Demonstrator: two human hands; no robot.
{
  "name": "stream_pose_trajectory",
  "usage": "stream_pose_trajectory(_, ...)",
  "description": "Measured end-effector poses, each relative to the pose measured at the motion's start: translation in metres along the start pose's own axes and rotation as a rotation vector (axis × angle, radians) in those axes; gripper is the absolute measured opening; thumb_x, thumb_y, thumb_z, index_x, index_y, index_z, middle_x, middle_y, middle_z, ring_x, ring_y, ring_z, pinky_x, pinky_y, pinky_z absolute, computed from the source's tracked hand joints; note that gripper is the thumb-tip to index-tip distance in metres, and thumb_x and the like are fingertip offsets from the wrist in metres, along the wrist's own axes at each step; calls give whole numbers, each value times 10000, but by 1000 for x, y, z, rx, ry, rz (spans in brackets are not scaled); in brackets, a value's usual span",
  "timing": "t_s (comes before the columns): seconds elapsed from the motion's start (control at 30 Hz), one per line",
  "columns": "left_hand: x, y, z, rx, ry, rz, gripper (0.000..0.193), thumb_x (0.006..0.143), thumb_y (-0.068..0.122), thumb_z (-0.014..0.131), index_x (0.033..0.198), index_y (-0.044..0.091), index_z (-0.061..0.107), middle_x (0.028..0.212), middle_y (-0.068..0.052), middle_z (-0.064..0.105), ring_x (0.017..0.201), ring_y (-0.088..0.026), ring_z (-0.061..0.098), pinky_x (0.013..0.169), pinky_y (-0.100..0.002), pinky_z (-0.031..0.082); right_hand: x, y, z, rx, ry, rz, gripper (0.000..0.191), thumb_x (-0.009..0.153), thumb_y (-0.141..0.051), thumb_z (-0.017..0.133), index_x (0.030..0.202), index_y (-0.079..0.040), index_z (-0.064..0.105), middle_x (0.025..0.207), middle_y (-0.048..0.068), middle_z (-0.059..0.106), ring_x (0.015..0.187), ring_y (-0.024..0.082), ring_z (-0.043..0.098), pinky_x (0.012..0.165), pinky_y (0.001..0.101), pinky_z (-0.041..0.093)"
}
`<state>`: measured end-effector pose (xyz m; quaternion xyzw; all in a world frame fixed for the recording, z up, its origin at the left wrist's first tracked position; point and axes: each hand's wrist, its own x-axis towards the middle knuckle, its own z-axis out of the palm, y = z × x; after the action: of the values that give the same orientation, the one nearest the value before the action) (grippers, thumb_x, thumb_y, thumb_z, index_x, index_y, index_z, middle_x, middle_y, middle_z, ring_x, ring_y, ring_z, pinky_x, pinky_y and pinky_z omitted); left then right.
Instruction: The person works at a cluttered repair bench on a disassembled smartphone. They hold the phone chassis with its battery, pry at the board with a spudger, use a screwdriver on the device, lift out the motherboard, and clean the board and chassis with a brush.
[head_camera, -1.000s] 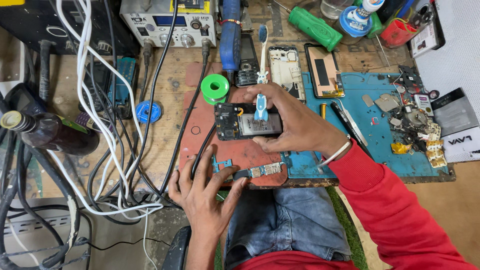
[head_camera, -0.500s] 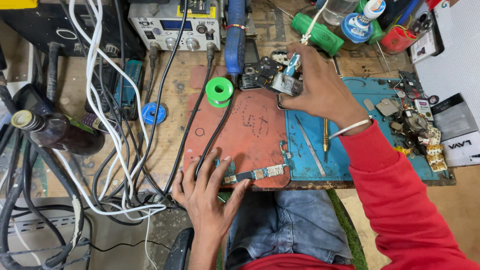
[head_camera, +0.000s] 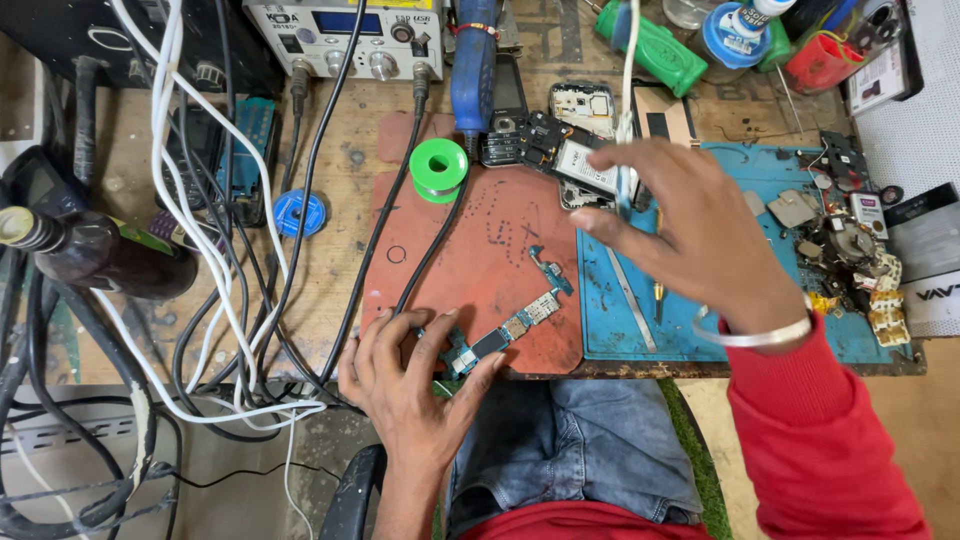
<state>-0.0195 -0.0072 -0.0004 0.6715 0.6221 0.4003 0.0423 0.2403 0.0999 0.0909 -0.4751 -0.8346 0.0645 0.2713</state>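
Note:
My left hand (head_camera: 415, 385) rests at the near edge of the red mat (head_camera: 480, 250), with thumb and fingers pinching the left end of a long narrow circuit board (head_camera: 510, 328). My right hand (head_camera: 690, 225) hovers over the seam between the red mat and the blue mat (head_camera: 720, 335). Its fingertips hold a white brush handle (head_camera: 628, 70) that points away from me. An opened phone body (head_camera: 580, 160) lies just past those fingertips at the red mat's far edge.
A green solder spool (head_camera: 438, 170) and a blue-handled tool (head_camera: 475, 60) sit beyond the red mat, below a soldering station (head_camera: 350, 35). Cables (head_camera: 220, 260) and a dark bottle (head_camera: 100, 260) crowd the left. Loose parts (head_camera: 850, 250) pile up at the right. A metal tool (head_camera: 630, 300) lies on the blue mat.
My right hand carried the phone body from the red mat to the bench's far side, set it down, and drew back holding only the brush. My left hand stayed on the board.

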Motion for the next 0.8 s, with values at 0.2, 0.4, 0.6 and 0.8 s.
stream_pose_trajectory(0.2, 0, -3, -1, 15, -63, 21, 403, 763, 415, 785, 1126, 245, 747, 1237, -12, 599, 1314, -268, 486, 1164, -541, 175, -82, -49, 13, 380, -12, 252, 304, 973, -21, 588, 1275, -51, 610, 1096, 104, 736, 746, 181, 709, 677, 276, 561)
stream_pose_trajectory(0.4, -1, -2, 5, 34, -50, -25, 225, 864, 398, 782, 1067, 302, 792, 1265, 25, 617, 1325, -233, 486, 1192, -532, 184, -113, -71, 40, 166, 27, 386, 347, 905, -115, 717, 1250, -87, 687, 940, 77, 680, 714, 218, 681, 610, 339, 518)
stream_pose_trajectory(0.6, -1, -1, 7, 22, -38, -43, 209, 856, 382, 794, 1046, 295, 798, 1260, 23, 620, 1319, -234, 493, 1183, -534, 190, -107, -79, 56, -34, 122, 283, 364, 889, -129, 728, 1253, -126, 722, 916, 70, 632, 698, 237, 629, 612, 380, 493)
stream_pose_trajectory(0.8, 0, 0, 6, 27, -52, -54, 219, 843, 378, 801, 1044, 292, 805, 1260, 18, 620, 1316, -245, 494, 1182, -537, 187, -100, -85, 66, -10, 128, 348, 322, 881, -157, 777, 1203, -139, 762, 758, 37, 584, 564, 207, 561, 522, 384, 437)
